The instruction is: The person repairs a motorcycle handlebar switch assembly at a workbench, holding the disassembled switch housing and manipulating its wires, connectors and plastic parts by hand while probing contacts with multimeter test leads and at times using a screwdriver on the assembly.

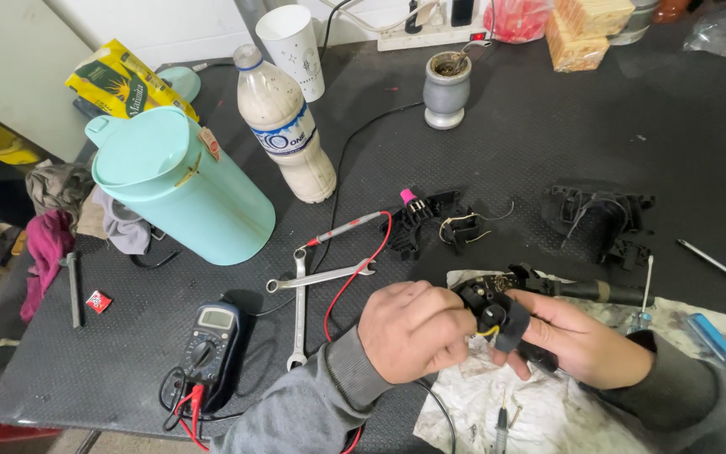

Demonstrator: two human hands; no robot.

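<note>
two wrenches [300, 290] beside multimeter [212, 336]

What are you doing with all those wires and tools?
A person holds a small black electrical part with both hands, the left hand and the right hand, over a stained white cloth. A yellow wire sticks out of the part. On the dark mat nearby lie a multimeter with red and black leads, two wrenches and more black parts.
</note>
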